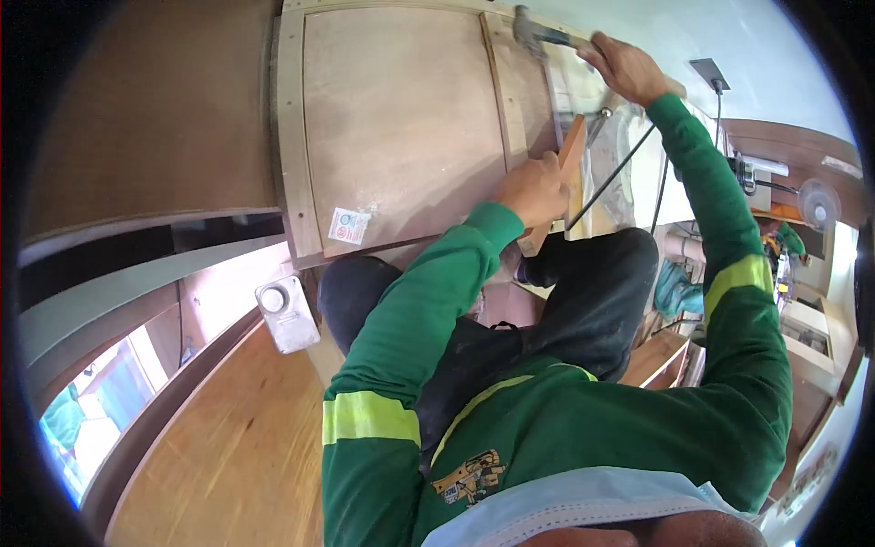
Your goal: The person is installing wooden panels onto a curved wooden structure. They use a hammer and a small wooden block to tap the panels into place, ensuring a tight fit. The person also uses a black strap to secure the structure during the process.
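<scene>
Nearest to the camera is the green sleeve (pixel 401 356) of the left arm, which reaches forward over the dark trousers (pixel 592 292). The left hand (pixel 531 190) is closed around a short wood strip (pixel 558 187), and it holds the strip on edge against the plywood panel (pixel 401 118), probably so that the strip does not slip while it is struck. Farther away, the right hand (pixel 629 68) is raised, its fingers wrapped tight on the handle of a hammer (pixel 538 32); the steel head is up at the top of the panel, above the strip, as for a blow. A thin black cable (pixel 609 178) runs just beside the strip. A small sticker (pixel 349 225) sits near the panel's lower edge, well apart from both hands.
</scene>
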Tool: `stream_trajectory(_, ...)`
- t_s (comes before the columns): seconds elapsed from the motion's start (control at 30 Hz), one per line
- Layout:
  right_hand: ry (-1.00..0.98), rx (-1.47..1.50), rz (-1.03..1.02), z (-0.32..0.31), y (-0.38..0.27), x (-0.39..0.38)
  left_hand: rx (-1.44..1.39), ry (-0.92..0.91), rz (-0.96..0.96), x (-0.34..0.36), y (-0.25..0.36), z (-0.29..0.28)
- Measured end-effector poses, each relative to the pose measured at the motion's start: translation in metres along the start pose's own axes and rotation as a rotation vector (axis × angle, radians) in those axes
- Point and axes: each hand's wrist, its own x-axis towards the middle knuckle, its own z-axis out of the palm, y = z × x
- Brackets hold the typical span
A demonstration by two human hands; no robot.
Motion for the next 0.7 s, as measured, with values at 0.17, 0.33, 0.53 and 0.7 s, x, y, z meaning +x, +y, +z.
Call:
stream_trajectory(0.17, 0.017, -0.009, -0.157, 0.018, 0.002, 0.047, -0.023, 0.01, 0.024, 0.012, -0.011, -0.001)
stream_trajectory(0.33, -0.029, -0.015, -0.066, 0.039, 0.012, 0.049, -0.043, -0.031, 0.026, 0.015, -0.015, 0.0)
stream_trajectory(0.53, 0.163, 0.325, 0.164, 0.008, 0.0, -0.027, -0.255, -0.111, -0.002, 0.013, 0.0, -0.029)
stream_trajectory(0.7, 0.403, 0.494, 0.553, 0.017, -0.006, -0.155, -0.288, -0.069, -0.03, 0.008, 0.019, -0.052)
